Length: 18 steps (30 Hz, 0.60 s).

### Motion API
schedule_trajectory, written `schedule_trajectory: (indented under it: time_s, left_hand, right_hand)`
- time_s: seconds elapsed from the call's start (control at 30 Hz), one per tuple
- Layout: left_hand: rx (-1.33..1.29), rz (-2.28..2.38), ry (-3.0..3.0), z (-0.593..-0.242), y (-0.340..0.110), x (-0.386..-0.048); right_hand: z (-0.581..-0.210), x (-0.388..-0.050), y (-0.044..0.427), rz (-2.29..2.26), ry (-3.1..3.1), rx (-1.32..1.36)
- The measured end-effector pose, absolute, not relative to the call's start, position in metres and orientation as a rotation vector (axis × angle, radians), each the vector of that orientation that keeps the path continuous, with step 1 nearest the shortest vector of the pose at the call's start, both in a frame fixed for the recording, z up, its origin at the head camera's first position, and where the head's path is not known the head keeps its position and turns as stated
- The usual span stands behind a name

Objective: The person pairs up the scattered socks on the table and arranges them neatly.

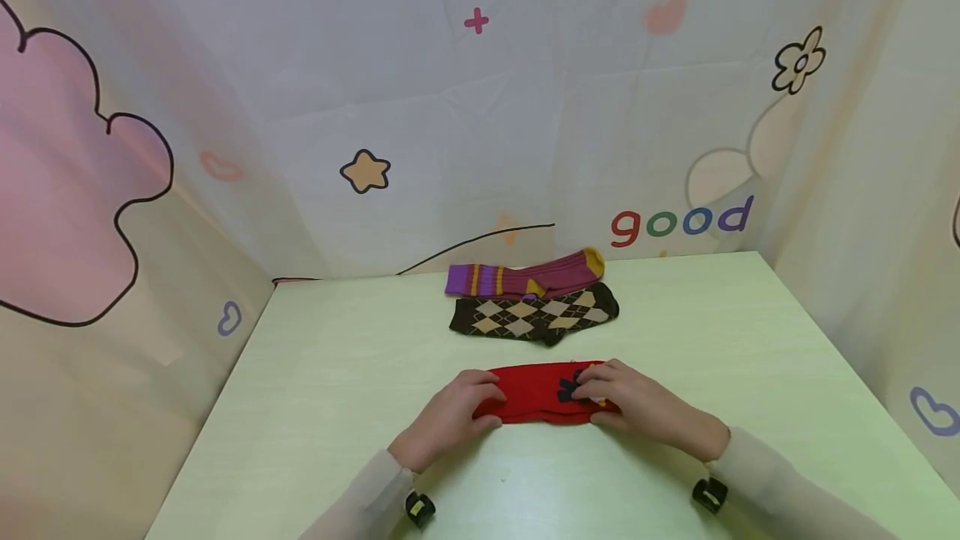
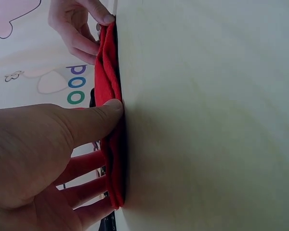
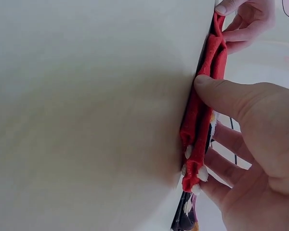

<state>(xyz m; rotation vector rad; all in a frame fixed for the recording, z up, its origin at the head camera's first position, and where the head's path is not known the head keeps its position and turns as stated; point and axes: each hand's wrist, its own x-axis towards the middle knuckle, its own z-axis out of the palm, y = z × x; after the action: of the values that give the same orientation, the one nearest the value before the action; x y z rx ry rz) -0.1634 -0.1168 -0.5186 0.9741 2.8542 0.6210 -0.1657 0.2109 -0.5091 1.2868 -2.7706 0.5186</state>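
A red piece of knitwear (image 1: 528, 394), apparently a folded sock or sock pair, lies flat on the table with a dark bow-like pattern near its right end. My left hand (image 1: 453, 408) holds its left end, thumb at the near edge and fingers over the top. At the other end, my right hand (image 1: 648, 408) holds it likewise, its fingers partly covering the pattern. Both wrist views show stacked red layers (image 2: 106, 77) with a thumb against the edge. Small white tufts (image 3: 202, 173) show at the right end.
Behind the red piece lie argyle socks (image 1: 525, 317) in black and tan. Farther back are purple and maroon socks (image 1: 540, 277) with yellow parts. A printed curtain (image 1: 450, 107) stands along the back and sides of the pale green table (image 1: 337, 357).
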Motion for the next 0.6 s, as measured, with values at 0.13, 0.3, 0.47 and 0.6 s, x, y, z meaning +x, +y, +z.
schedule_trajectory:
  time_s: [0.13, 0.3, 0.47, 0.6]
  left_hand:
    - [0.965, 0.619, 2.85, -0.518, -0.116, -0.169]
    - [0.948, 0.618, 2.85, -0.517, -0.115, -0.178]
    - [0.95, 0.62, 2.85, -0.516, -0.114, -0.184]
    - [0.953, 0.621, 2.852, -0.517, -0.115, -0.188]
  right_hand:
    - [-0.507, -0.171, 0.211, 0.523, -2.788, 1.286]
    - [-0.505, -0.178, 0.211, 0.536, -2.813, 1.28]
    - [-0.505, -0.185, 0.209, 0.523, -2.84, 1.266]
    - [-0.505, -0.19, 0.208, 0.516, -2.862, 1.259]
